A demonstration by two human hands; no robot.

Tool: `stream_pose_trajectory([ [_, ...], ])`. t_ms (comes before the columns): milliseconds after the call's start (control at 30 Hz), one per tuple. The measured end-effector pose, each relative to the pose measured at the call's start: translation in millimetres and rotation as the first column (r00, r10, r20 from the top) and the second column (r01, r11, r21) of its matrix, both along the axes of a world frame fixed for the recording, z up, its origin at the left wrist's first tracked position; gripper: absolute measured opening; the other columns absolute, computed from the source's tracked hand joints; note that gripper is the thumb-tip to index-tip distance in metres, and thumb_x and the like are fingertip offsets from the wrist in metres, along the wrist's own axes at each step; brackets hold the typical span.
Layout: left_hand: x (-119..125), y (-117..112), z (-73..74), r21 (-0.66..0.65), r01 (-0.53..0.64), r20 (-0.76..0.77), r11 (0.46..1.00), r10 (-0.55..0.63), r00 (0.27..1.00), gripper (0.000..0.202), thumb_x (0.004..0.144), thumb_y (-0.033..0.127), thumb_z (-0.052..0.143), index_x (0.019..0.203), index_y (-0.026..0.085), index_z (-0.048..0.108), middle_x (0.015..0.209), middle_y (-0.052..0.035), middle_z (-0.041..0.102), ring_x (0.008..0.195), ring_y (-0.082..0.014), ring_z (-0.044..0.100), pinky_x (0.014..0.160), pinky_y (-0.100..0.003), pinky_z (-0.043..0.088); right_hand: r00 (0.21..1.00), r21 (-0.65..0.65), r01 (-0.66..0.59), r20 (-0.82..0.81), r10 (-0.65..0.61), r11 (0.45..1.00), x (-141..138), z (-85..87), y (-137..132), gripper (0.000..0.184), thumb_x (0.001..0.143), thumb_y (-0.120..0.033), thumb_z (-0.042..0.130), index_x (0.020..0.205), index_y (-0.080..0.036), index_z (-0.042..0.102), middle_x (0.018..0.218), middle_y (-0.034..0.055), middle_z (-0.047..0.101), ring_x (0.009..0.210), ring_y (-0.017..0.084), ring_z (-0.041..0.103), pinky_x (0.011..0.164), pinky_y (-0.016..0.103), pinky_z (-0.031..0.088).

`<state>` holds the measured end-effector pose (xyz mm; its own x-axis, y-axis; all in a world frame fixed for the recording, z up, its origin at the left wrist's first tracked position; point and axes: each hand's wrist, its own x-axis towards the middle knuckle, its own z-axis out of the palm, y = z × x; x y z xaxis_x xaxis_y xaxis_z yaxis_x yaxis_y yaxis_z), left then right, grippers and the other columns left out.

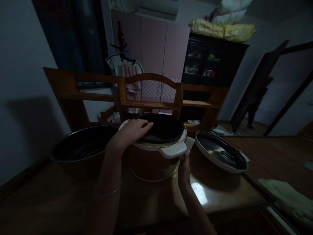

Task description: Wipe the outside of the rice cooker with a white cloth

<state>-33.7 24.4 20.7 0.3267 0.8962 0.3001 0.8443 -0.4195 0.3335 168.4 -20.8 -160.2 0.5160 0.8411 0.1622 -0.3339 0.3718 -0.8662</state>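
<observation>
A brown rice cooker point(150, 163) with a white rim and a black inner pot point(168, 129) stands on the table, its lid off. My left hand point(133, 130) lies over the left side of its rim, fingers closed on the edge and partly hidden. Beside the white side handle point(173, 150), my right hand point(184, 169) is closed on a white cloth or tissue point(189, 143), held against the cooker's right side. Its fingers are mostly hidden behind the wrist and handle.
A large dark basin point(83, 143) stands at the left. The cooker's round lid point(221, 153) lies inside-up on the right of the table point(156, 205). A wooden shelf back point(151, 104) rises behind. A person point(258, 98) is in the far doorway.
</observation>
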Motion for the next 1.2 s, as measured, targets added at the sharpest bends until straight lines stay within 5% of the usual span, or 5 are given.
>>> stream_pose_trajectory([
  [200,0,3,-1.3,-0.001,0.005,-0.009,1.0,-0.005,1.0,0.049,0.101,0.05,0.039,0.112,0.022,0.077,0.093,-0.0057,0.08,0.088,-0.022,0.073,0.072,-0.028,0.047,0.998,-0.064,0.056,-0.02,-0.058,0.996,-3,-16.6,-10,0.069,0.091,-0.066,0.056,0.146,-0.025,0.058,0.155,0.0023,0.055,0.152,0.022,0.038,0.128,0.044,0.02],
  [500,-1,4,-1.7,0.001,0.014,-0.02,1.0,-0.014,1.0,0.051,0.101,0.052,0.038,0.112,0.021,0.077,0.097,-0.0071,0.079,0.087,-0.0227,0.073,0.072,-0.028,0.047,0.999,-0.027,0.02,-0.042,-0.021,0.999,15,6.3,6,0.068,0.094,-0.064,0.052,0.144,-0.019,0.06,0.144,0.0043,0.065,0.142,0.024,0.051,0.122,0.041,0.033],
  [900,0,3,-2.1,0.004,0.009,-0.019,1.0,-0.009,1.0,0.05,0.101,0.05,0.039,0.111,0.021,0.078,0.098,-0.0068,0.08,0.088,-0.0223,0.073,0.074,-0.028,0.047,0.998,-0.016,0.057,-0.027,-0.057,0.998,5,-12.2,-11,0.069,0.094,-0.063,0.054,0.146,-0.019,0.058,0.149,0.0052,0.062,0.147,0.023,0.045,0.126,0.041,0.023],
  [1200,1,1,-0.3,-0.012,-0.002,-0.012,1.0,0.002,1.0,0.052,0.1,0.053,0.039,0.113,0.021,0.078,0.09,-0.0069,0.079,0.086,-0.0237,0.073,0.072,-0.029,0.048,0.999,0.03,0.015,-0.043,-0.014,0.999,28,6.9,20,0.072,0.093,-0.066,0.053,0.146,-0.017,0.058,0.146,0.0074,0.063,0.143,0.025,0.051,0.123,0.042,0.03],
])
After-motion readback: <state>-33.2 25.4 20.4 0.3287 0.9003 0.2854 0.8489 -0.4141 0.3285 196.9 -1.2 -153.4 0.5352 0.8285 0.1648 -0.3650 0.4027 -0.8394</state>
